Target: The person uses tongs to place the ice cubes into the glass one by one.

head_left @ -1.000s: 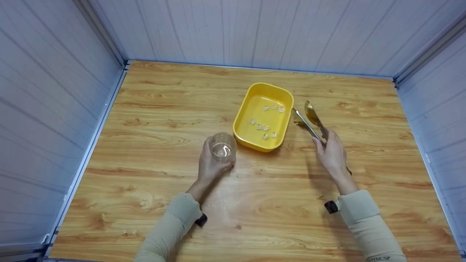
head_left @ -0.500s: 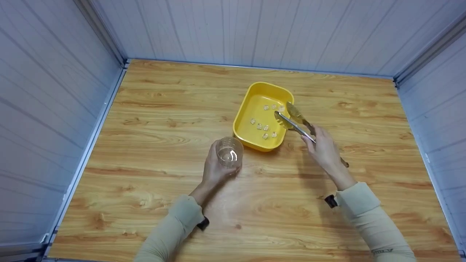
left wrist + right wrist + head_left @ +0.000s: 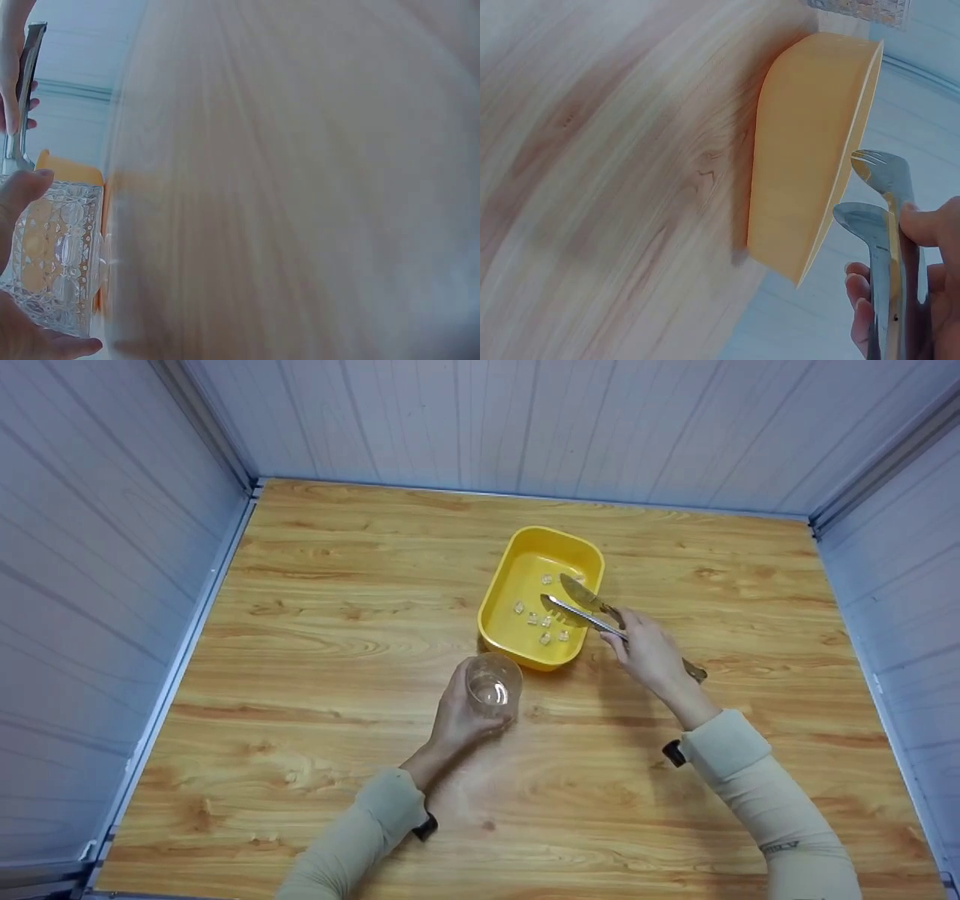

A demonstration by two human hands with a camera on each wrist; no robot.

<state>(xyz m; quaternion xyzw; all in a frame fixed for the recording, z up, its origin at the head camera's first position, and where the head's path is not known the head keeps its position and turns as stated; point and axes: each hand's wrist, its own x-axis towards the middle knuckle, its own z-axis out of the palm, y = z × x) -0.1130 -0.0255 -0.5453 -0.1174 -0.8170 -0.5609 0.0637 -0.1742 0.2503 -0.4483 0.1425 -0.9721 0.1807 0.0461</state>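
Observation:
My left hand grips a clear glass with a cut pattern, near the front of a yellow tub. In the left wrist view the patterned glass shows between thumb and fingers. My right hand holds metal tongs by the arms. The two tips, one toothed and one spoon-like, stand apart over the tub's right side. In the right wrist view the tongs reach past the tub's rim with nothing between the tips. Several small clear cubes lie in the tub; the tongs hide some of them.
The tub stands on a wood-grain table. Pale panel walls enclose the table at the back, left and right.
My right hand has carried the tongs leftward, from beside the tub to over it. My left hand has moved the glass right and a little toward me.

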